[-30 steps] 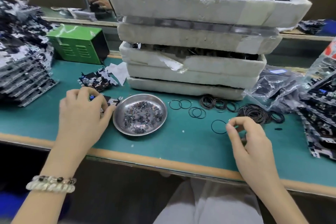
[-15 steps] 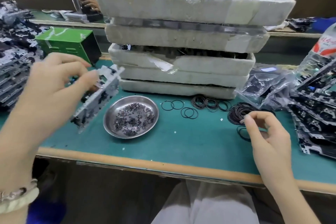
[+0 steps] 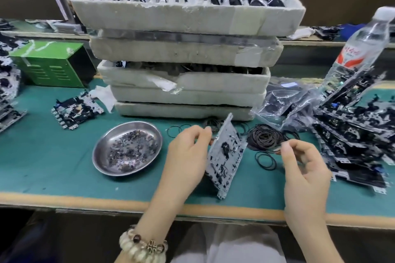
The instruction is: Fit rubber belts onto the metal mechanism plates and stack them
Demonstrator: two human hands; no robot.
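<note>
- Here, the left hand [image 3: 188, 156] gripped a metal plate [image 3: 226, 156], tilted on edge.
- The right hand [image 3: 303, 168] pinched a rubber belt [image 3: 277, 150] near the belt pile [image 3: 263, 137].

The person is wearing bracelets [image 3: 143, 247] stacked at the wrist of the left hand [image 3: 186, 156]: chunky cream beads, a few dark brown ones, and a small metal cross-shaped charm. Pale whitish cloth [image 3: 235, 245] is covering the lap, creasing in loose folds.
</note>
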